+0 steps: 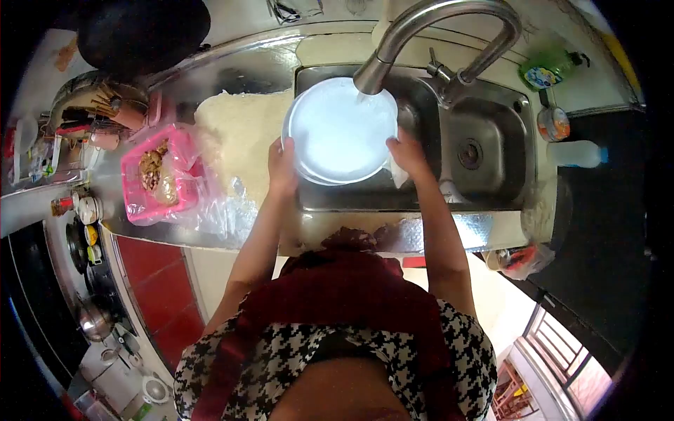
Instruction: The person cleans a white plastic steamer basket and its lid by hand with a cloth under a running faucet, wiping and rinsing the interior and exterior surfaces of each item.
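Over the left sink basin (414, 196), my two hands hold a round white plate (340, 133) right below the faucet (372, 70). A second rim shows along its lower left edge, so there may be two stacked. My left hand (282, 167) grips the left rim, thumb on top. My right hand (408, 156) is closed on the right rim, with a whitish cloth (398, 174) hanging beneath it. A small bright splash shows where the spout meets the plate's upper right. The fingers under the plate are hidden.
A pink basket (130, 189) with plastic bags and brown food sits on the counter at left. A black pan (144, 35) is behind it. The right basin (491, 154), a green soap bottle (544, 69) and a white bottle (577, 154) are at right.
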